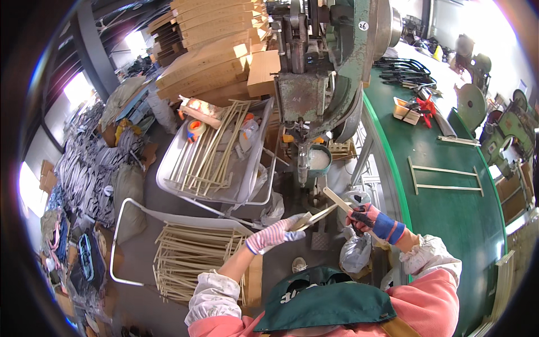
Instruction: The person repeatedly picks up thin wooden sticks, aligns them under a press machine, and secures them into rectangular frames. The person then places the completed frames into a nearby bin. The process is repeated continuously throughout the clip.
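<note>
My left hand, in a white glove with reddish stripes, is closed round the near end of thin cream bars. Their far ends meet a flat beige strip, which slants up and left out of my right hand. That hand wears a red and blue glove, and its fingers are wrapped round the strip's lower end. Something dark shows under the right fingers, too small to make out. Both hands are in front of a green press, below its ram.
A white tub of cream bars and tape stands left of the press. Below it, a white-framed cart carries many cream bars. On the right, a green table bears a rectangular cream frame. Cardboard stacks rise behind.
</note>
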`<state>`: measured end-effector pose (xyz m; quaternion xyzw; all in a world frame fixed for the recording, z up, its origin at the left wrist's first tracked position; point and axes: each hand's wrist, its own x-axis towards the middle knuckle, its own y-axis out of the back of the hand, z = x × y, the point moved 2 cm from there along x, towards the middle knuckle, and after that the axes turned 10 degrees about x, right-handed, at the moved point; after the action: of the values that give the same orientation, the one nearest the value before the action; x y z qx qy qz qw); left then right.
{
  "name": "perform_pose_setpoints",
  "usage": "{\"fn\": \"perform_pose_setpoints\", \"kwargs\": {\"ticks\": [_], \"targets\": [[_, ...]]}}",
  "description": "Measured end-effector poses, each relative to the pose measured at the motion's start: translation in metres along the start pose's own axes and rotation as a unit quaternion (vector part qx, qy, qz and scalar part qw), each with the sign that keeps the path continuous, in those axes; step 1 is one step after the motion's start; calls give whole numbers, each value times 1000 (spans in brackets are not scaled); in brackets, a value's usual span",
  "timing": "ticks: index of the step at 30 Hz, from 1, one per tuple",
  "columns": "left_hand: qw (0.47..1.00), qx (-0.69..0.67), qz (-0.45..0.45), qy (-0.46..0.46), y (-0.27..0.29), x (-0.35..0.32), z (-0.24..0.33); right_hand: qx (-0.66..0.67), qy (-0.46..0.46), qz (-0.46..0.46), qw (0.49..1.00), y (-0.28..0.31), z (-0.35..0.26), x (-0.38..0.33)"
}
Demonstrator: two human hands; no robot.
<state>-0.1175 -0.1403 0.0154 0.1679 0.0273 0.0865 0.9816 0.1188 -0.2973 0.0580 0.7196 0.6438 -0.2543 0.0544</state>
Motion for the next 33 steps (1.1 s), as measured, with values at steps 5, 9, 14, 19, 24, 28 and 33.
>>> {"fn": "perform_pose_setpoints", "kwargs": {"ticks": [5,9,14,19,24,28,33], "targets": [[975,-96,-193,60,3,52,-19,39,-16,42,998,15,-22,13],[919,-356,162,48,39,98,-39,140,14,96,985,4,-41,55],[831,-455,302,103,76,150,-46,204,20,36,978,-24,-50,117],[816,-432,356,145,90,160,-31,186,-45,79,978,-23,-48,143],[827,-404,344,186,104,168,-33,208,-6,23,978,-17,-42,158],[827,-399,340,204,100,171,-51,178,61,19,982,22,-25,191],[842,-402,323,160,97,172,-61,-441,392,235,773,89,-3,309]]}}
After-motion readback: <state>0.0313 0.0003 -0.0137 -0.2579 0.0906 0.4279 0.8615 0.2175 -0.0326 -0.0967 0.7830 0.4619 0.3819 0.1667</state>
